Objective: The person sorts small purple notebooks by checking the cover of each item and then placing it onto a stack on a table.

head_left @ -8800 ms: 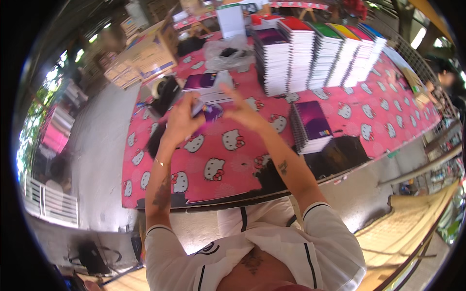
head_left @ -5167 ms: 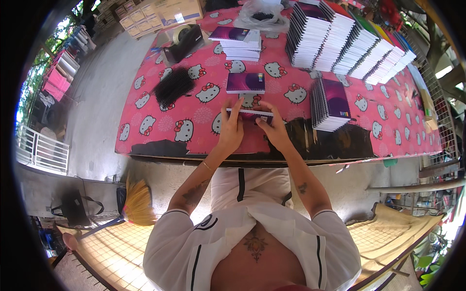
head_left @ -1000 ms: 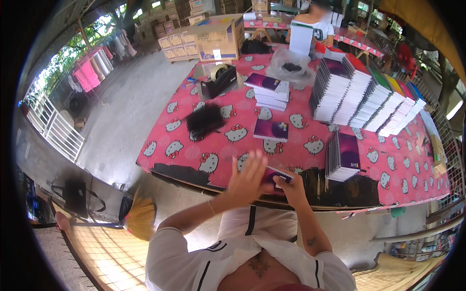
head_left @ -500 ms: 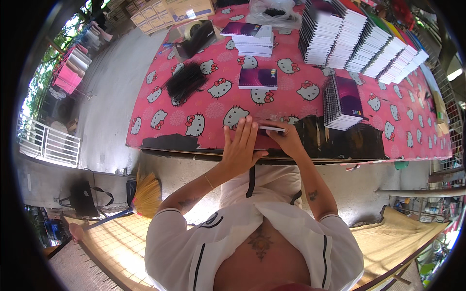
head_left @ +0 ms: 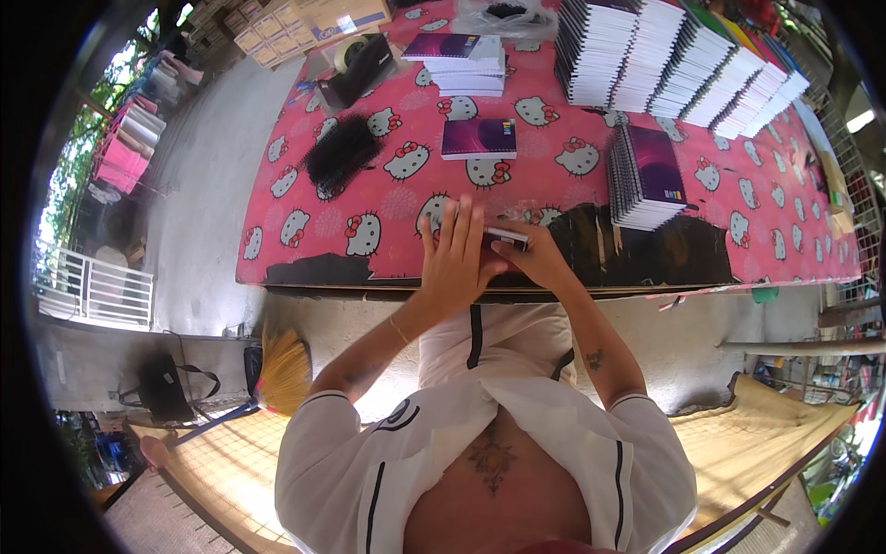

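At the near edge of the table (head_left: 406, 263), my right hand (head_left: 540, 257) grips a small notebook (head_left: 508, 238) with a dark purple cover, the thumb lying along its edge. My left hand (head_left: 450, 254) rests flat against the notebook's left side, fingers stretched out, and hides most of it. Just beyond my hands lies a purple-covered notebook (head_left: 478, 138). Right of it stands a pile of purple spiral-bound notebooks (head_left: 657, 175). A heap of black bristly strands, perhaps binding coils (head_left: 343, 154), sits to the left.
A tape dispenser (head_left: 358, 78) stands at the far left, beside a stack of white page blocks (head_left: 466, 78) topped by a purple cover. Tall rows of spiral notebooks (head_left: 600, 60) fill the far right. A clear plastic bag (head_left: 506, 20) lies at the back. Cardboard boxes (head_left: 277, 37) stand beyond.
The notebook in my right hand has tilted, and my right thumb now lies over its edge. My left hand stays flat beside it. The whole view has shifted slightly.
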`<state>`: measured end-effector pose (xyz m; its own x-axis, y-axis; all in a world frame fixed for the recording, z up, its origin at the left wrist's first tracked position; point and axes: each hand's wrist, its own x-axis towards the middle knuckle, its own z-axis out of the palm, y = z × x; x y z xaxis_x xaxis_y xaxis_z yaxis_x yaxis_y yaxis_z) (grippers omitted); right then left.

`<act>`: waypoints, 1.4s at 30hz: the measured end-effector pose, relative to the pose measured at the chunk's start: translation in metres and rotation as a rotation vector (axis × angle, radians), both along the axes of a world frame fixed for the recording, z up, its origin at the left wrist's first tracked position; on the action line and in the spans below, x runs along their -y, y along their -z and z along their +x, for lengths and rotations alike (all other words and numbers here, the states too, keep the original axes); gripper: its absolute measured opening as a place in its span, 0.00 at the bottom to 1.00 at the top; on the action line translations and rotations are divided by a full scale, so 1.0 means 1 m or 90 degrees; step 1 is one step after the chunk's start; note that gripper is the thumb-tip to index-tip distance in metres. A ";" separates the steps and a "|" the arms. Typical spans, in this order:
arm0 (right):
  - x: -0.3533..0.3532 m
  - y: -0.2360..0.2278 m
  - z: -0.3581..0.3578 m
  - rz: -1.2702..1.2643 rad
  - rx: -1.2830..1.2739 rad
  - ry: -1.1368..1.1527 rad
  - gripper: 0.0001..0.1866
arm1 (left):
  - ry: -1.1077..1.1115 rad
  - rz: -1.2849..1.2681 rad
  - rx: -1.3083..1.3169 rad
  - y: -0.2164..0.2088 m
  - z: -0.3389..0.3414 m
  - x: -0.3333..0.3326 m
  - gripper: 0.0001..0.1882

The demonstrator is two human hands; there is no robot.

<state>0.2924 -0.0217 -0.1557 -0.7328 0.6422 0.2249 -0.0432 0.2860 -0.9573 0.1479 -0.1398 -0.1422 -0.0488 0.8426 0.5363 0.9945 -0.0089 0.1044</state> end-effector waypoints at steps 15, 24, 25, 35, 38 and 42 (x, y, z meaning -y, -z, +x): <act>0.004 -0.002 -0.003 0.042 -0.013 -0.009 0.16 | 0.080 -0.070 -0.022 -0.024 -0.018 -0.014 0.37; 0.000 0.005 -0.003 -0.040 0.045 0.006 0.20 | 0.010 -0.109 -0.068 -0.009 -0.002 -0.017 0.50; -0.001 0.009 -0.001 0.008 0.041 0.025 0.21 | 0.043 -0.128 -0.054 0.012 0.006 0.001 0.49; 0.005 -0.008 0.000 0.023 0.073 0.027 0.21 | 0.132 -0.078 -0.001 0.013 0.009 -0.001 0.47; 0.000 0.004 -0.005 0.072 -0.010 0.044 0.20 | 0.104 0.017 0.080 -0.015 0.013 -0.019 0.38; 0.000 -0.015 0.000 0.022 0.180 0.001 0.17 | 0.171 -0.013 0.050 -0.034 -0.015 -0.035 0.14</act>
